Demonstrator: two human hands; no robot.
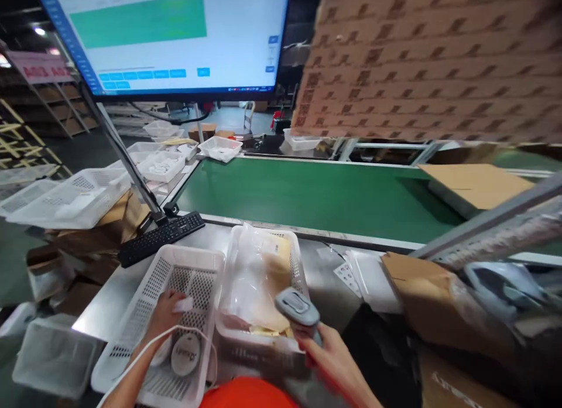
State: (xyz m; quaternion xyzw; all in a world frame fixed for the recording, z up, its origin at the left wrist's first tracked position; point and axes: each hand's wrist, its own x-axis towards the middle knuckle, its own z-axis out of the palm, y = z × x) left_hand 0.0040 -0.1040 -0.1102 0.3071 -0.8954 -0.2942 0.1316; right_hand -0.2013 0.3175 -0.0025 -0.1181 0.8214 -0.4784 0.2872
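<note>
My left hand (pixel 164 315) reaches into the left white plastic basket (pixel 213 267). Its fingers are closed on a small white piece (pixel 184 304), whose kind is too blurred to tell. Near my left wrist, white round lidded containers (pixel 185 354) with dark print lie in the basket. My right hand (pixel 322 349) is wrapped round a grey handheld barcode scanner (pixel 298 308), held in front of the second white basket (pixel 300 261). That basket holds clear plastic bags (pixel 246 273) and yellowish envelopes (pixel 281 253). A white cable (pixel 175 328) crosses over my left forearm.
A black keyboard (pixel 162 238) and a monitor (pixel 167 42) on a pole stand left. Behind the metal table runs a green conveyor belt (pixel 307 188) with a cardboard box (pixel 478 185) on it. More white baskets (pixel 83 197) are stacked left; cardboard (pixel 425 297) stands right.
</note>
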